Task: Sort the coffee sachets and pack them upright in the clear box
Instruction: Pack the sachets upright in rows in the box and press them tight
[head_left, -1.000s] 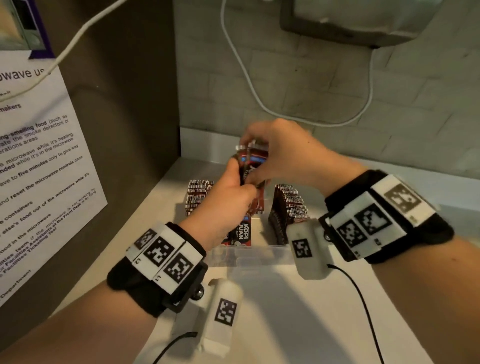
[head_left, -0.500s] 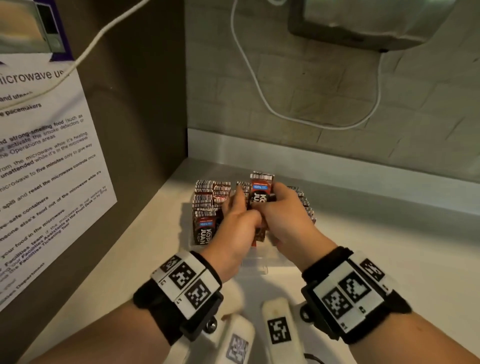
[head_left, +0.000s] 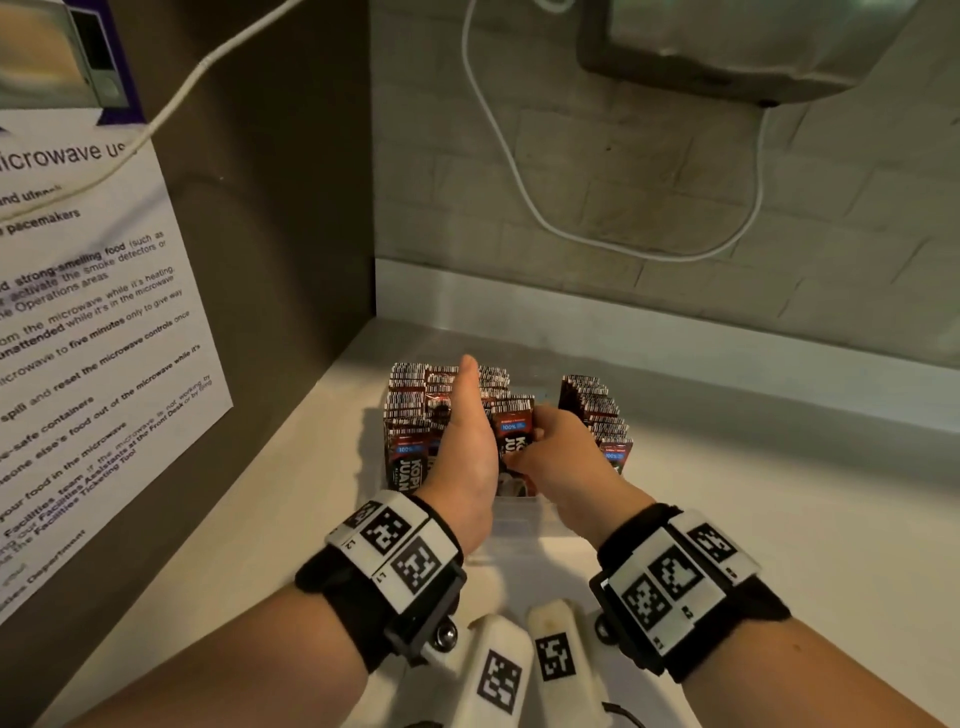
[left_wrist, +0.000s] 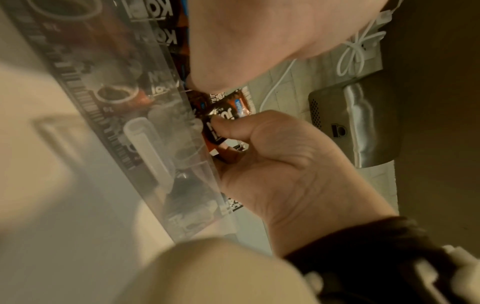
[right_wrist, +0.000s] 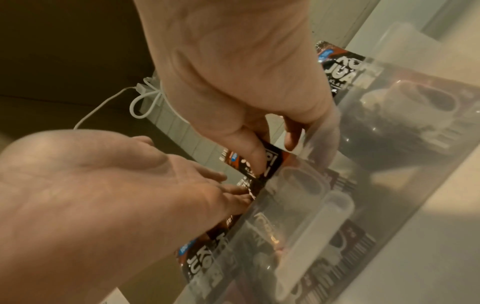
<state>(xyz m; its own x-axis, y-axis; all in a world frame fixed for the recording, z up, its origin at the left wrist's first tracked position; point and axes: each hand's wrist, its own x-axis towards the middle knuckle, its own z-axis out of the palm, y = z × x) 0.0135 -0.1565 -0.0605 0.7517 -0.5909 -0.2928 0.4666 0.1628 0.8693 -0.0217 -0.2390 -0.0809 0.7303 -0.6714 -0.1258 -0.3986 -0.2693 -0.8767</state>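
The right hand (head_left: 563, 457) has a coffee sachet (head_left: 517, 441) pinched between thumb and curled fingers, holding it upright at the near end of the middle row in the clear box (head_left: 519, 512); in the left wrist view the thumb (left_wrist: 233, 131) sits flat on the front of the sachet (left_wrist: 223, 119), right above the box's front wall (left_wrist: 161, 127). The left hand (head_left: 467, 441) is flat with fingers straight, edge-on, pressed along the left side of that sachet and against the packed left row (head_left: 410, 410); it grips nothing. Off to the right of the right hand's fingers stands another row of sachets (head_left: 592, 410), with an open gap between it and the held one; counter (head_left: 779, 519) beyond that is bare and the back wall is well apart. Hard to make out: the right hand's fingertips behind the sachet, the box's far edge, and the bottom of the sachets; both wrist views are blurry through the plastic (right_wrist: 337, 205).
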